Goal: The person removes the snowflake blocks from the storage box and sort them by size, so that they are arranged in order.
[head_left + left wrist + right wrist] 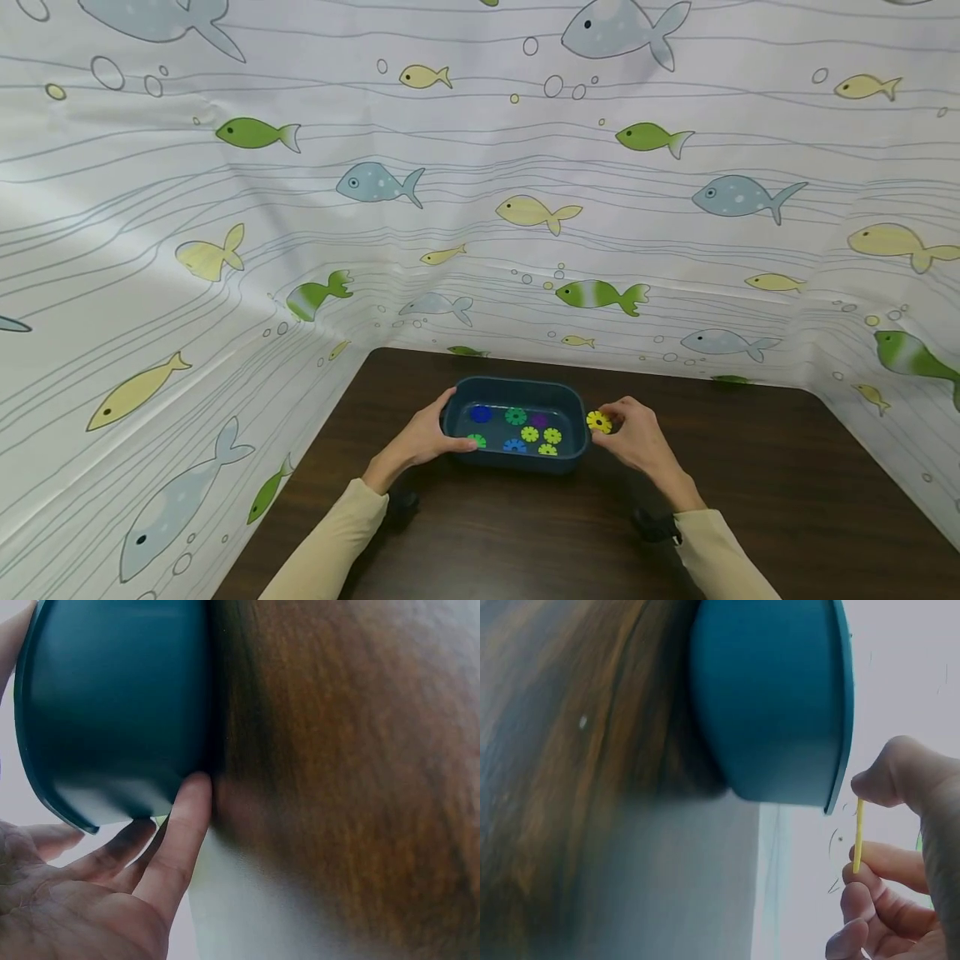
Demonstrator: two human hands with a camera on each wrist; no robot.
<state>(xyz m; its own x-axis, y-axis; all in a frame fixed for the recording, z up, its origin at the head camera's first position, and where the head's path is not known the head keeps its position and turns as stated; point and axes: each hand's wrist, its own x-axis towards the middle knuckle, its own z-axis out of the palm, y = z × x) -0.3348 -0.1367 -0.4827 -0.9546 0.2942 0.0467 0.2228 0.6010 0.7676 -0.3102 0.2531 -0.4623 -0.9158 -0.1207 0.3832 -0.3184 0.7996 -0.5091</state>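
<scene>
yellow disc (594, 422), blue-green tub (517, 461)

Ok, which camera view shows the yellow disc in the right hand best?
The head view: the yellow disc in the right hand shows most of its face there, with its round, notched outline. The right wrist view is closer but catches it edge-on, just a thin strip. The left wrist view doesn't show it.

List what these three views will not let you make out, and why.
Head: the near edge of the front blue disc, hidden by the near wall of the tub.
Left wrist: the tub's inside, hidden by its outer wall.
Right wrist: the face of the held yellow disc, edge-on; the tub's full length, cut by the top edge.
</scene>
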